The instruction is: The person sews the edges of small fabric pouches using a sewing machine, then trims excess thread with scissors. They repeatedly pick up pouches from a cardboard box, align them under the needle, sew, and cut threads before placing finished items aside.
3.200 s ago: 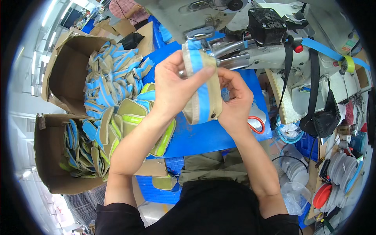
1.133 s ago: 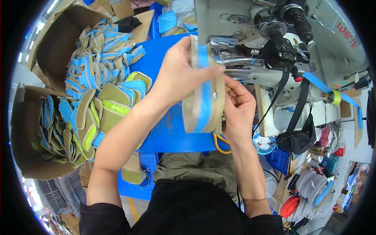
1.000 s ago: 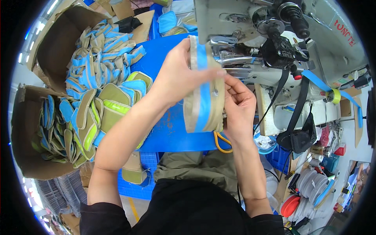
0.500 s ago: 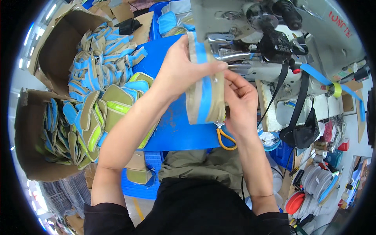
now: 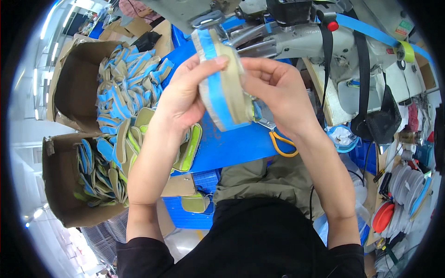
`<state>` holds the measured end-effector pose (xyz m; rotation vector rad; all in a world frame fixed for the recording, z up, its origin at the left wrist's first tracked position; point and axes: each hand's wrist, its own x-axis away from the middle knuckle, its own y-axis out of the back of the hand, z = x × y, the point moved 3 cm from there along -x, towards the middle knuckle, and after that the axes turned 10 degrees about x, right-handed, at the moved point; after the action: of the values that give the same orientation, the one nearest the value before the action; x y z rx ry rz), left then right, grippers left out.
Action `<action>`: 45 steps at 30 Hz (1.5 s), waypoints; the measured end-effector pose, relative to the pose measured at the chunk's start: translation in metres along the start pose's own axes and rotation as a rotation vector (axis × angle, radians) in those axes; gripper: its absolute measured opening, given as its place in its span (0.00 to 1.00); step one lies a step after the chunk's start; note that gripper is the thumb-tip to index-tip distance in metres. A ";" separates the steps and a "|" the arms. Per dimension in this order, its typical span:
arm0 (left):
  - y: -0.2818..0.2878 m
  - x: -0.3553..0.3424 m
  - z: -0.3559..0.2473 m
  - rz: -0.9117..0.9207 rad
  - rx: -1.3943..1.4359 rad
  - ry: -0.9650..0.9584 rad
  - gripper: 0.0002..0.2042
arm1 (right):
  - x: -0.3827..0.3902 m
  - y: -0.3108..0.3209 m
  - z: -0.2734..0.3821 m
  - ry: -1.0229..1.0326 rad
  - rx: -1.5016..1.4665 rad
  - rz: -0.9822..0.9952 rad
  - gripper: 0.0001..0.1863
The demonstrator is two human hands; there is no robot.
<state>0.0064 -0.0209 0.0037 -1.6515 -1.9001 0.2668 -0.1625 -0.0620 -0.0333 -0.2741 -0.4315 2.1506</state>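
Up in front of the sewing machine I hold a curved khaki fabric band [image 5: 218, 90] with a blue stripe along it. My left hand [image 5: 187, 92] grips its left side, the thumb laid across the top. On the right, my right hand [image 5: 278, 88] pinches the band's edge between thumb and fingers. A bit of yellow-green trim shows at the band's lower right edge. Orange-handled scissors [image 5: 283, 147] lie just below my right hand on the blue table [image 5: 218, 150]. The sewing machine's metal arm [image 5: 301, 46] stands right behind the band.
One cardboard box [image 5: 79, 88] at the left stands by heaped blue-and-khaki strips [image 5: 132, 83]. A nearer box [image 5: 60, 176] holds oval khaki, green and blue pads [image 5: 109, 176]. Blue tape [image 5: 366, 30] runs from the machine to the right. A tray with white discs [image 5: 408, 185] stands far right.
My view has shifted, so the machine sits higher and the boxes farther right. The band is tilted more, with my left thumb still on it and my right hand at its edge.
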 end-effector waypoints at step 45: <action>-0.007 0.047 0.002 -0.022 -0.140 -0.066 0.14 | 0.025 0.006 0.022 0.367 0.642 -0.171 0.14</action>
<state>-0.0025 0.0232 0.0202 -1.7306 -2.0252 0.1844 -0.1891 -0.0491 -0.0166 -0.2438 0.4290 1.9007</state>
